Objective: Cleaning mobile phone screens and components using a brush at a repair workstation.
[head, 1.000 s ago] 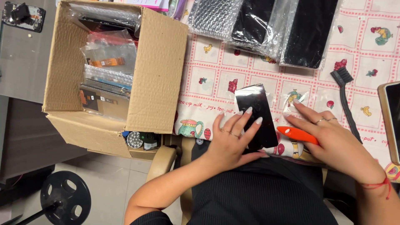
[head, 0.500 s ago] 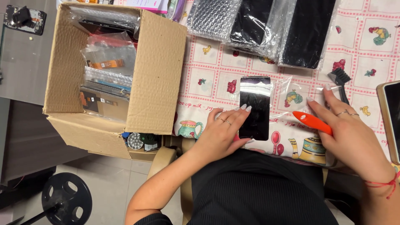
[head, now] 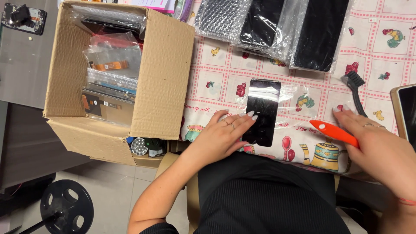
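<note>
A black screen panel (head: 262, 110) in a clear plastic sleeve lies on the patterned tablecloth (head: 216, 82) just in front of me. My left hand (head: 223, 138) rests flat beside it, fingertips on its left edge and thumb at its lower corner, holding it in place. My right hand (head: 379, 149) is to the right, apart from the panel, closed around an orange tool (head: 333, 133) whose tip points left toward the panel. A black brush (head: 356, 86) lies just beyond my right fingertips.
An open cardboard box (head: 164, 73) holding bagged parts and bubble wrap stands to the left at the table edge. Several black panels in bubble wrap (head: 277, 26) lie at the back. A dark device (head: 406, 110) sits at the right edge. A round stand base (head: 65, 208) is on the floor.
The black panel has been slid farther up the table and laid straight. My right hand with the orange tool has moved right, away from the panel.
</note>
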